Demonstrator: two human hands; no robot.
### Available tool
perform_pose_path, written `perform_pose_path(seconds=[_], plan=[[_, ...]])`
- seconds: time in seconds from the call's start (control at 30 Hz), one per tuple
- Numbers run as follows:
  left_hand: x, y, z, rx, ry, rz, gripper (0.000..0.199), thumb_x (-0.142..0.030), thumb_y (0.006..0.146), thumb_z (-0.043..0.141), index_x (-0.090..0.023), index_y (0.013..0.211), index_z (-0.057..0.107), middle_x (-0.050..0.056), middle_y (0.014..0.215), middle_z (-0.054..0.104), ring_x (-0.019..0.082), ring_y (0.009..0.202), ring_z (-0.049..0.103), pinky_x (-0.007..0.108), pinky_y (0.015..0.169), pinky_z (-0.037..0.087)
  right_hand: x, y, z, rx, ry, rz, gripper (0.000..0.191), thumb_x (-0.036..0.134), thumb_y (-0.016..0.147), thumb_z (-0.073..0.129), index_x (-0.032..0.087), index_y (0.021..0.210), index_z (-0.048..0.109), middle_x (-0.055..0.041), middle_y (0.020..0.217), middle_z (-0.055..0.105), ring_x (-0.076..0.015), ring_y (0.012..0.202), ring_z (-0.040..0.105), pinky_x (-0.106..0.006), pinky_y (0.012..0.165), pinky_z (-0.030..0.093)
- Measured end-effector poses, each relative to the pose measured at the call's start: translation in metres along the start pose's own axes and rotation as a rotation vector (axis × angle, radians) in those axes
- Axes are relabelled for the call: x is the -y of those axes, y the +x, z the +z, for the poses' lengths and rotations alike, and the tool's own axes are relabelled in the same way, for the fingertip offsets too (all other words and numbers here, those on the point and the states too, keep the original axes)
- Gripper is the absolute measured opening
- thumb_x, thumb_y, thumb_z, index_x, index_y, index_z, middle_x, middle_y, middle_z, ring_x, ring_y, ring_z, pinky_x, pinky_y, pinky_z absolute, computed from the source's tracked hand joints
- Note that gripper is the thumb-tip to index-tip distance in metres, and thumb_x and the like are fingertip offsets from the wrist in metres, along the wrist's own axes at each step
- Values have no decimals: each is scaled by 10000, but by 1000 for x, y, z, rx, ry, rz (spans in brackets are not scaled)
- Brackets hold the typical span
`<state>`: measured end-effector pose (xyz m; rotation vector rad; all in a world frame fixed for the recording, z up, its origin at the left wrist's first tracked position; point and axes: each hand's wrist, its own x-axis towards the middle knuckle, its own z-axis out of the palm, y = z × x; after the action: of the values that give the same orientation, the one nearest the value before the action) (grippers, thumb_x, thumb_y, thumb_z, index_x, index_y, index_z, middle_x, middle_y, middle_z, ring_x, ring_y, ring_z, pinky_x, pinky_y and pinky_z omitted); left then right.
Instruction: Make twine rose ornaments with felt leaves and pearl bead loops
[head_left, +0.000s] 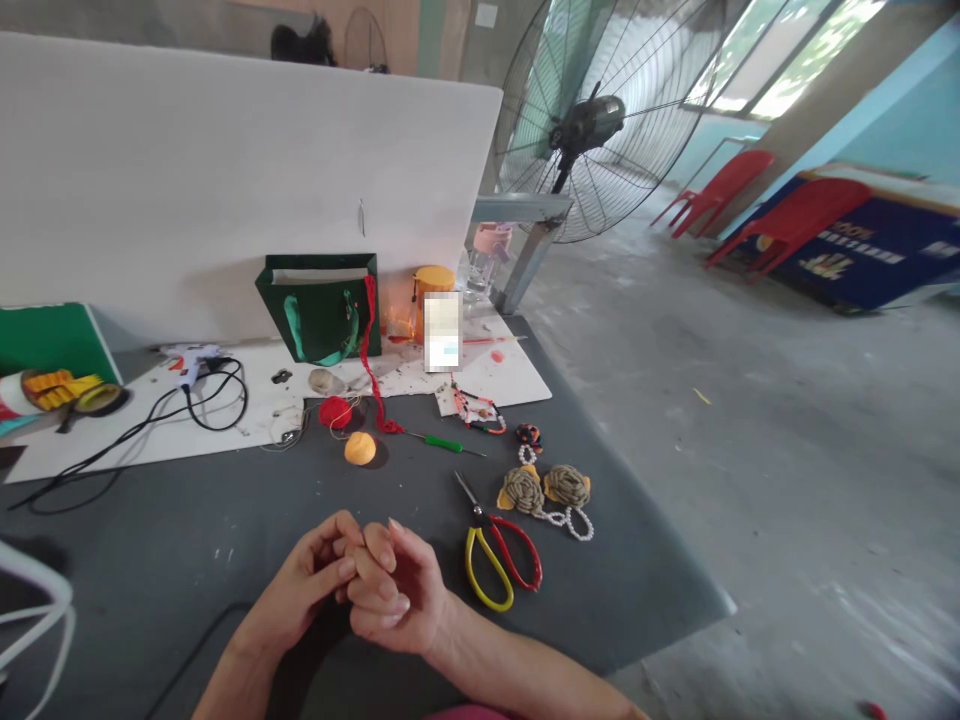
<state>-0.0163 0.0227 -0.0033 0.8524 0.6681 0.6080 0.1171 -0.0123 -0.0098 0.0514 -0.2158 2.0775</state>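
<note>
My left hand (311,572) and my right hand (397,590) meet above the dark table mat at the near side. The fingers of both are curled and closed against one another, with the left thumb and fingertips touching the right fingers. No object shows in either hand. Right of them lie scissors (511,545) with one yellow and one red handle, blades pointing away. Beyond the hands are an orange yarn ball (360,448), a red yarn ball (335,412) and a green-handled crochet hook (444,443). Two brown rope-like flowers (568,485) with white bead loops lie to the right.
A dark green paper bag (322,310) stands behind, with a red braided strand (369,350) hanging from it. Left is a glue gun (193,362) with a black cord. A beaded string (480,412) lies near a blurred upright card (443,332). A large fan (592,125) stands beyond the table.
</note>
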Motion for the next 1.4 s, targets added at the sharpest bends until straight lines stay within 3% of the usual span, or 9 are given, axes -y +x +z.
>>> perform_pose_path(seconds=[0.57,0.83,1.03,1.2,1.4], plan=[[1,-1,-1,22,7,6,358,-409,698,777,-174,794,525,-29,639,558,65,531,426,162,495,308,0,3,6,51,68,-11,453,432,838,638,166,588,370,88,482,511,5,304,228,-119,292,117],[0,-1,-2,46,5,19,350,-405,706,772,-173,797,528,-34,634,541,62,531,422,159,505,309,0,3,7,148,111,-21,367,392,892,570,153,636,459,69,526,513,3,318,256,-112,302,171],[-2,-2,-1,108,-29,46,411,-474,682,773,-172,846,546,-7,684,609,74,566,483,158,525,337,0,2,7,152,106,-16,355,387,891,564,153,635,490,41,550,559,-7,327,272,-114,301,186],[2,-1,-3,87,-29,43,352,-380,699,786,-175,818,525,-25,679,599,61,571,484,139,529,340,-1,2,5,133,103,-8,361,394,883,572,157,624,488,45,536,553,-9,325,277,-118,302,196],[5,-1,-5,85,-27,32,370,-397,692,786,-180,824,516,-30,671,585,58,547,459,140,505,328,-1,2,5,133,100,-8,378,397,880,574,159,607,465,48,525,545,-6,320,266,-111,298,185]])
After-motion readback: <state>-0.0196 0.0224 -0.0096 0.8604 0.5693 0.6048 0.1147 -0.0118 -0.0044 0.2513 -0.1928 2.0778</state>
